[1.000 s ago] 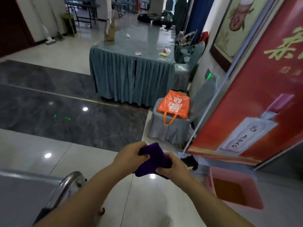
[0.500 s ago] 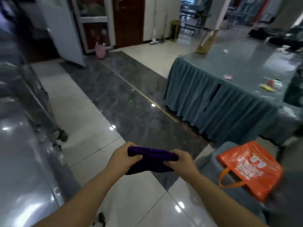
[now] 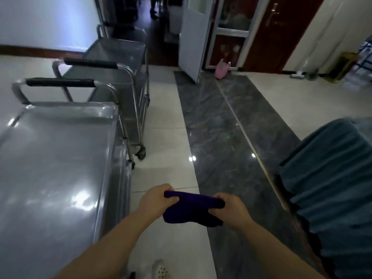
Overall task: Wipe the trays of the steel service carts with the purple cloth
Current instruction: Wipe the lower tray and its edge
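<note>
Both hands pinch the purple cloth [image 3: 192,210] by its opposite ends: the left hand [image 3: 156,200] curls round the left end, the right hand [image 3: 231,209] round the right, and the folded cloth stretches between them in the air above the pale floor tiles. Just left of the cloth stands the nearest steel cart [image 3: 50,168], its top tray bare and shiny, with a black-padded handle [image 3: 60,82] at its far end. Beyond that cart, two more steel carts [image 3: 118,63] stand in line. Right of the cloth hangs a teal pleated table skirt [image 3: 332,178].
</note>
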The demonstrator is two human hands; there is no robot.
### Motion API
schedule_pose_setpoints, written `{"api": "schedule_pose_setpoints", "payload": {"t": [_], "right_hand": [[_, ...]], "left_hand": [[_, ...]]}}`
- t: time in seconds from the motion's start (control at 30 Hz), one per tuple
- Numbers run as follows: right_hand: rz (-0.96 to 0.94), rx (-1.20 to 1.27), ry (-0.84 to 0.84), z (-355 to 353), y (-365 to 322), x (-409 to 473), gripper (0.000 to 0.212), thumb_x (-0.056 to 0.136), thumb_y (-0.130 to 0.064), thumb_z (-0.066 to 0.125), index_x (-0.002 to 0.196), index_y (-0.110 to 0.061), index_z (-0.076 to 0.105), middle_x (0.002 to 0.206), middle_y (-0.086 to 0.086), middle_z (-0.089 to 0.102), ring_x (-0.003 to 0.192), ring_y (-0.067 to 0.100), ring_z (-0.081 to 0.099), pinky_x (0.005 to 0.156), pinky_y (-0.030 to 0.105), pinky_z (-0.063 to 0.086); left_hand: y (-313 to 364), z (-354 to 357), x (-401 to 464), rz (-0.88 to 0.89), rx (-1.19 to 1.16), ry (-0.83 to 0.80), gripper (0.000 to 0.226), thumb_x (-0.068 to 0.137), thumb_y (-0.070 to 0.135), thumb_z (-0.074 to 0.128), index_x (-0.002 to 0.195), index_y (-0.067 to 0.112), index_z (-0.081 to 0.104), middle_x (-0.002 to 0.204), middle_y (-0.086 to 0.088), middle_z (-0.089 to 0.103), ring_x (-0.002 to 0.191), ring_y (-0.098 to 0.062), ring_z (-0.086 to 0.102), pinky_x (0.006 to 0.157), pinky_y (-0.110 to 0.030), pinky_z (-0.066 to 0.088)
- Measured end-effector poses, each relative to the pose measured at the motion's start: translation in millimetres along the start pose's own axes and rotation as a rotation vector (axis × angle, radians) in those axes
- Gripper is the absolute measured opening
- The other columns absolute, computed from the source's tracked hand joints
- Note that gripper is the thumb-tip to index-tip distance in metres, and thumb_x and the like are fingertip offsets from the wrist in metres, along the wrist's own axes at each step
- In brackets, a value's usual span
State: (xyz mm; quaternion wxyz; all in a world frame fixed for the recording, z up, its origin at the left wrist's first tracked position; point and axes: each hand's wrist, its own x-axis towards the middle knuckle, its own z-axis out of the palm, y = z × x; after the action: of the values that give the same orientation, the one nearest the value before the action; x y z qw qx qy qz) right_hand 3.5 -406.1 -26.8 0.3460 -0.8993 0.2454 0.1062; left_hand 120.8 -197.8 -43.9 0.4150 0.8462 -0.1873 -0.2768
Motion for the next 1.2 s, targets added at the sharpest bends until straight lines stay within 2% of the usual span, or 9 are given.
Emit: {"api": "schedule_pose_setpoints", "payload": {"t": [0.13,0.3,0.37,0.43,0.57,0.67,0.9,1.1,1.2], "right_hand": [[-0.094,-0.057,-0.057,-16.3,-40.3,72.5,0.022,0.081,-0.019,0.069,0.077,-0.035,0.055,0.080,-0.012,0.063,0.076,0.003,0.061,0.067,0.021,0.053],[-0.269,-0.080,-0.187,-11.6,-94.0,157.5,0.023,0.079,-0.016,0.071,0.073,-0.028,0.053,0.082,-0.010,0.055,0.073,0.001,0.053,0.060,0.011,0.043],[-0.315,-0.047,-0.249,0.3,-117.8,194.1,0.021,0.076,-0.014,0.070,0.073,-0.025,0.053,0.081,-0.007,0.056,0.072,0.004,0.053,0.061,0.014,0.044],[-0.333,0.002,-0.335,14.5,-141.3,230.5,0.016,0.074,-0.012,0.068,0.074,-0.020,0.054,0.078,-0.004,0.059,0.071,0.007,0.055,0.061,0.018,0.045],[-0.424,-0.016,-0.553,41.5,-183.4,305.2,0.019,0.069,-0.016,0.064,0.069,-0.017,0.046,0.068,-0.003,0.053,0.064,0.007,0.049,0.058,0.022,0.038],[-0.494,-0.084,-0.698,55.3,-207.1,373.8,0.024,0.073,-0.008,0.063,0.067,-0.017,0.042,0.065,-0.004,0.048,0.058,0.005,0.044,0.051,0.015,0.034],[-0.628,-0.269,-0.909,70.0,-236.4,472.1,0.022,0.077,-0.008,0.065,0.073,-0.027,0.054,0.074,-0.005,0.059,0.067,0.004,0.055,0.055,0.011,0.040],[-0.701,-0.386,-1.039,91.3,-225.9,504.1,0.016,0.078,-0.012,0.062,0.063,-0.015,0.059,0.064,-0.001,0.055,0.060,0.007,0.052,0.058,0.024,0.040],[-0.685,-0.427,-1.093,112.9,-205.6,515.0,0.016,0.079,-0.010,0.062,0.064,-0.016,0.063,0.064,-0.003,0.057,0.062,0.006,0.053,0.060,0.023,0.040]], "left_hand": [[-4.1,-36.5,42.2,-0.063,0.005,0.068,0.008,0.086,0.022,0.066,0.079,0.021,0.061,0.082,0.002,0.066,0.075,-0.010,0.061,0.065,-0.022,0.045],[-22.6,-81.8,72.4,-0.178,0.084,0.173,0.003,0.088,0.024,0.061,0.086,0.025,0.060,0.084,0.006,0.064,0.079,-0.009,0.061,0.071,-0.027,0.049],[-34.9,-95.5,81.1,-0.236,0.104,0.222,0.009,0.089,0.024,0.060,0.082,0.030,0.056,0.080,0.012,0.059,0.076,-0.003,0.057,0.065,-0.019,0.046],[-45.8,-104.9,89.6,-0.301,0.106,0.279,0.022,0.090,0.023,0.057,0.075,0.035,0.047,0.075,0.014,0.055,0.072,0.000,0.053,0.056,-0.013,0.036],[-64.8,-114.9,119.9,-0.446,0.117,0.354,0.029,0.092,0.020,0.050,0.073,0.037,0.036,0.072,0.017,0.046,0.072,-0.001,0.048,0.053,-0.012,0.033],[-70.1,-116.0,159.8,-0.548,0.103,0.453,0.028,0.093,0.019,0.048,0.072,0.033,0.035,0.070,0.016,0.042,0.069,-0.003,0.047,0.052,-0.013,0.030],[-73.2,-105.1,226.8,-0.741,-0.033,0.570,0.019,0.094,0.024,0.051,0.081,0.032,0.041,0.086,0.013,0.049,0.084,-0.006,0.050,0.055,-0.014,0.029],[-92.8,-79.8,255.5,-0.861,-0.155,0.613,0.012,0.094,0.020,0.050,0.087,0.031,0.049,0.092,0.010,0.054,0.083,-0.005,0.048,0.052,-0.009,0.028],[-116.1,-56.7,264.3,-0.892,-0.179,0.646,0.012,0.093,0.022,0.050,0.092,0.033,0.053,0.091,0.013,0.052,0.084,-0.004,0.051,0.056,-0.012,0.030]]}}
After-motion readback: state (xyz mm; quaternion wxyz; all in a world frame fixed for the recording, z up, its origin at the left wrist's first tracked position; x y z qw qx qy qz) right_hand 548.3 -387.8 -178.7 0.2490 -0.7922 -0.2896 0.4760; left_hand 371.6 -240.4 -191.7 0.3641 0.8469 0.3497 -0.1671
